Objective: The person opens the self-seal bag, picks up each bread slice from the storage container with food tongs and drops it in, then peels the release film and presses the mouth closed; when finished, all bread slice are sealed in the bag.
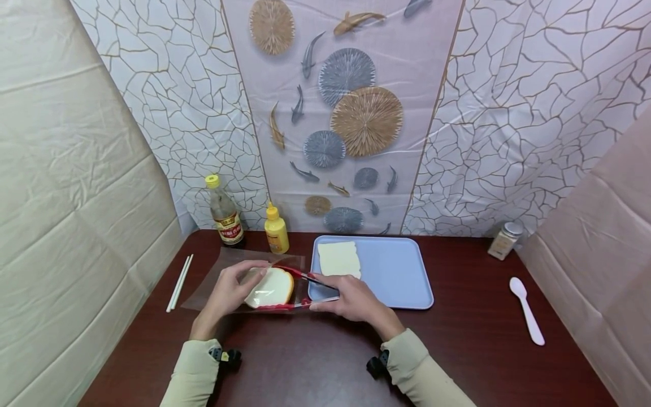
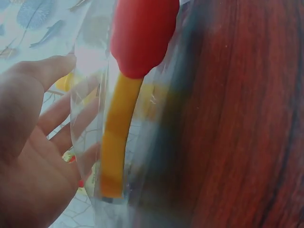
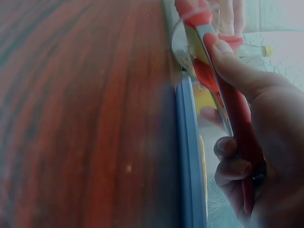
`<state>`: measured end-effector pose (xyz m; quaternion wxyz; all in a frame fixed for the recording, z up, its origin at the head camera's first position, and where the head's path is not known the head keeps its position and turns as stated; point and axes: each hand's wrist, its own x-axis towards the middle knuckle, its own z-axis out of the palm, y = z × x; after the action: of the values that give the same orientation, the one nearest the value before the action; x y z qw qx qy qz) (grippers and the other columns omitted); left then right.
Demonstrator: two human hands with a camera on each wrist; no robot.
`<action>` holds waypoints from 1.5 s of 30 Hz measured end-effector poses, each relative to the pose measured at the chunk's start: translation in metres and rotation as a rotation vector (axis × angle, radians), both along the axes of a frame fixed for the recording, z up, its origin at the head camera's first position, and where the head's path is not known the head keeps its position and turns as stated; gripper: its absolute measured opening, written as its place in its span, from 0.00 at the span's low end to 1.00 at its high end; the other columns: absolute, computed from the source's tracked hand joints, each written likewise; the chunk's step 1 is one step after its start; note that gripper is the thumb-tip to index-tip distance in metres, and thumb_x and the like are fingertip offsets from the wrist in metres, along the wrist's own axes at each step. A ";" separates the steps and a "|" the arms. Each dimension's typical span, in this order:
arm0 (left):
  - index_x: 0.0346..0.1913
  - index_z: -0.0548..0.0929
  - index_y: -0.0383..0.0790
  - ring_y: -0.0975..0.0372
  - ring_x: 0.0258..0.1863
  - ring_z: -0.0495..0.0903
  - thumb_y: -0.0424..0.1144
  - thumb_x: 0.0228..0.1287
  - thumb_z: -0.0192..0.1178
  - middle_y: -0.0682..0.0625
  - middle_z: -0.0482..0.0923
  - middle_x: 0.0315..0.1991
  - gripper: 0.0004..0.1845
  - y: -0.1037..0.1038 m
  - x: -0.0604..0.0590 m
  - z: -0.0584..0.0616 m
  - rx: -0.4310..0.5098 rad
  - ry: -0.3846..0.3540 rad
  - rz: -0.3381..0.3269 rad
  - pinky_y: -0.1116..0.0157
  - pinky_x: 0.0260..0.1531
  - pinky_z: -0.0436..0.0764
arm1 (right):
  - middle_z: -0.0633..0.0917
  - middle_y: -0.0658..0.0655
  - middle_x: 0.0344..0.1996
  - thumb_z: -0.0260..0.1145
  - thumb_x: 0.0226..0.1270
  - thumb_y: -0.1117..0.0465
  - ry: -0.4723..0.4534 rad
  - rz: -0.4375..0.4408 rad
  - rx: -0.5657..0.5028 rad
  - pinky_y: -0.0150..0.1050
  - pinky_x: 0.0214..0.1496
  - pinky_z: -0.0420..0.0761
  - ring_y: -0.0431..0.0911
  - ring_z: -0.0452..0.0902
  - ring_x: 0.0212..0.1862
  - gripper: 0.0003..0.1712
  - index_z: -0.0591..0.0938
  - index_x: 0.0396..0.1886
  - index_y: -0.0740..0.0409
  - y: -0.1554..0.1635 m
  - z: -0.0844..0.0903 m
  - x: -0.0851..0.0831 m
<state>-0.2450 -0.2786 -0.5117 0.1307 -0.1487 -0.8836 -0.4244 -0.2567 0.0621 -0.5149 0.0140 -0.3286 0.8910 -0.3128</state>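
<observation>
My left hand [image 1: 230, 291] holds a clear plastic bag [image 1: 213, 278], its thumb at the bag's edge and the fingers showing through the film in the left wrist view. Inside the bag lies a slice of bread [image 1: 272, 288] with an orange-brown crust. My right hand [image 1: 353, 298] grips a pair of tongs [image 3: 233, 97] with red handles and red scalloped tips. Those red tips [image 2: 145, 40] reach to the bag and lie along both sides of the slice. A second, pale slice [image 1: 339, 259] rests on the blue tray [image 1: 394, 277], just beyond my right hand.
Behind the bag stand a dark sauce bottle [image 1: 227, 220] with a yellow cap and a yellow squeeze bottle [image 1: 276, 232]. White chopsticks [image 1: 179, 284] lie at the left. A small shaker jar [image 1: 505, 241] and a white spoon [image 1: 526, 311] are at the right.
</observation>
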 end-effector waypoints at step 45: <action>0.59 0.91 0.50 0.56 0.62 0.86 0.43 0.78 0.68 0.52 0.92 0.56 0.12 0.003 0.000 -0.001 0.134 -0.056 -0.071 0.39 0.68 0.79 | 0.83 0.50 0.73 0.73 0.66 0.27 -0.023 0.022 0.043 0.48 0.66 0.85 0.44 0.83 0.67 0.48 0.73 0.82 0.37 -0.034 -0.003 -0.020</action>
<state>-0.2449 -0.2755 -0.5123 0.1005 -0.1590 -0.8508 -0.4908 -0.2764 0.0279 -0.5182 0.0347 -0.3347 0.8936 -0.2969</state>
